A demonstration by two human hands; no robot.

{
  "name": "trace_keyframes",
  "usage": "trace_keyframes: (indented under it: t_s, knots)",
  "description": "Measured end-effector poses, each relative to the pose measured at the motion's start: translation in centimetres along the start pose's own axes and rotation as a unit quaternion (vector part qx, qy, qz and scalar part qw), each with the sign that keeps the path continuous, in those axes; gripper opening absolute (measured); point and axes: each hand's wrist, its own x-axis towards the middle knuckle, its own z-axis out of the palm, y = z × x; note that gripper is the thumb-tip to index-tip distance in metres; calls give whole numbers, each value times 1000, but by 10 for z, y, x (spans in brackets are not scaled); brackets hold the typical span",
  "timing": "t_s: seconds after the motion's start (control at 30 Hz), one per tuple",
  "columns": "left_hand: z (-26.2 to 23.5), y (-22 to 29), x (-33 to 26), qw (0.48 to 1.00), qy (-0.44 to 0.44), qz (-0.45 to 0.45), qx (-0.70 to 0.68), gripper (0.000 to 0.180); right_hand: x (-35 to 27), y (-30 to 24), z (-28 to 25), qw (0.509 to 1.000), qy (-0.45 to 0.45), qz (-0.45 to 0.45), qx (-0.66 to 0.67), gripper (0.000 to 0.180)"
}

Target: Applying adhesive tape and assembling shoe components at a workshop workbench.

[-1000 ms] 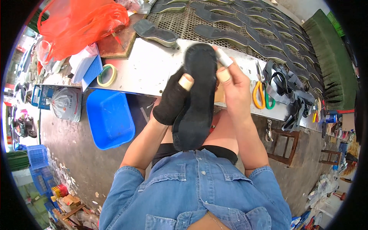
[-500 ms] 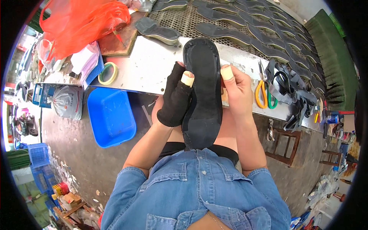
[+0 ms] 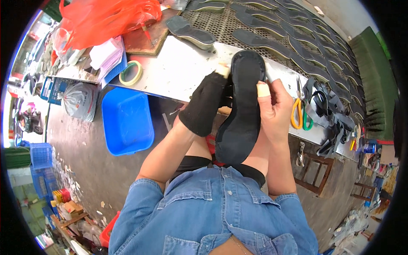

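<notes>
A black shoe sole point(image 3: 246, 97) with a raised, folded-looking rim is held up in front of me, slightly tilted, its far end over the table edge. My right hand point(image 3: 275, 106) is bare with pale tape round the thumb; that thumb presses on the sole's right edge while the fingers curl behind it. On the left side, my left hand point(image 3: 206, 100) wears a black fingerless glove and closes at the sole's upper left edge. Its taped thumb is blurred near the rim, and its other fingers are mostly hidden behind the sole.
Rows of dark soles point(image 3: 263, 40) cover a perforated rack at the back. On the white table point(image 3: 170, 63) lie a tape roll point(image 3: 131, 73), scissors point(image 3: 298, 106), black strips point(image 3: 329, 114) and a red plastic bag point(image 3: 106, 21). A blue basin point(image 3: 127, 123) stands below, left.
The sole has shifted right and tilted, its far end leaning right. My left thumb has moved from the sole's left side up toward its far end; my right hand has moved slightly nearer.
</notes>
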Motion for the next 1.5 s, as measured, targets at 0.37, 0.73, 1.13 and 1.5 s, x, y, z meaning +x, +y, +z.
trace_keyframes:
  t_s: [0.37,0.73,1.13,1.5]
  knots:
    - [0,-8,13,900,41,316,296,29,1,14,-4,998,-45,35,4,25]
    - [18,-11,18,949,149,170,218,28,5,7,5,999,-11,5,30,21]
    - [16,-3,30,964,165,156,136,28,-5,16,0,992,-65,95,60,20]
    - [20,-2,34,978,166,130,-1,26,-20,10,-17,970,-111,162,144,25]
